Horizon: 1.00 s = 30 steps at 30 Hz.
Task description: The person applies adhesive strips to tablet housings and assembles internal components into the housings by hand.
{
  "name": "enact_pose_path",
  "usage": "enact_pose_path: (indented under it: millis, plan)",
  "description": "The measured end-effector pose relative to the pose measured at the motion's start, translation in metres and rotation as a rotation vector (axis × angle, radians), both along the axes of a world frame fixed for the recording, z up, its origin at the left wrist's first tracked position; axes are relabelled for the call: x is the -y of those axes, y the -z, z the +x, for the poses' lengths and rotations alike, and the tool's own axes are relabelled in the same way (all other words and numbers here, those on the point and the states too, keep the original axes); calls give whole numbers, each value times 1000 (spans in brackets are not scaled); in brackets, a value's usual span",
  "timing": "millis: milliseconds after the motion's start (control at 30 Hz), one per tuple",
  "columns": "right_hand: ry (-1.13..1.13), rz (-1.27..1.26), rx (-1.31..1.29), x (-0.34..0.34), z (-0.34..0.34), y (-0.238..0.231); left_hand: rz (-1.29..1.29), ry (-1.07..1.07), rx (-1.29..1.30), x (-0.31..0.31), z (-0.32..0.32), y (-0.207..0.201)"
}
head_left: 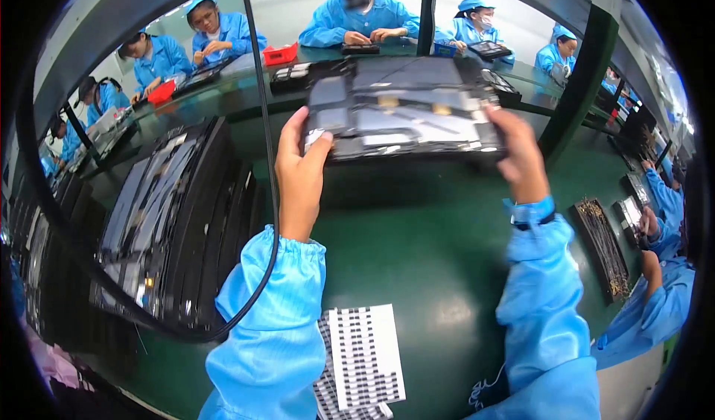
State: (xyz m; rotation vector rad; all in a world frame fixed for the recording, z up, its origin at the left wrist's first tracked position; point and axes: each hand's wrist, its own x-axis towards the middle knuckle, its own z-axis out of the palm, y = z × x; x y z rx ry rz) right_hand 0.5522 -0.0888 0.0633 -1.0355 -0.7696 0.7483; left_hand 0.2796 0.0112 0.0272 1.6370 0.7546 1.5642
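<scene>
Our two arms [544, 286] reach forward, well apart, in loose sleeves of shiny bright-blue cloth [275, 316]. Our bare left hand [302, 170] is bent in a grip, its thumb pointing upward and to the right. Our bare right hand [521, 156] grips opposite to it, somewhat blurred. Around our right wrist we wear a narrow dark band [535, 223].

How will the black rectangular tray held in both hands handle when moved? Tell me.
Probably stiff: the black tray spans flat between the left hand and right hand. Its smooth-looking grey panels might slide if it tips.
</scene>
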Motion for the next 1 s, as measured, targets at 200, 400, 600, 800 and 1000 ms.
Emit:
enact_pose_path:
  millis: [200, 400, 600, 800, 1000]
  plan:
    - [141, -76, 123, 143, 22, -28, -437, 471, -121, 112, -54, 17]
    - [120, -260, 110, 252, -23, 25, 328, 507, -985, 178, -157, 19]
    - [197, -459, 113, 276, -52, 63, 410, 574, -1016, 175, -157, 22]
    - [613, -453, 1355, 268, -85, 42, 527, 635, -1045, 168, -142, 2]
    - [-22, -197, 1175, 218, -194, 26, 589, 710, -876, 174, -107, 24]
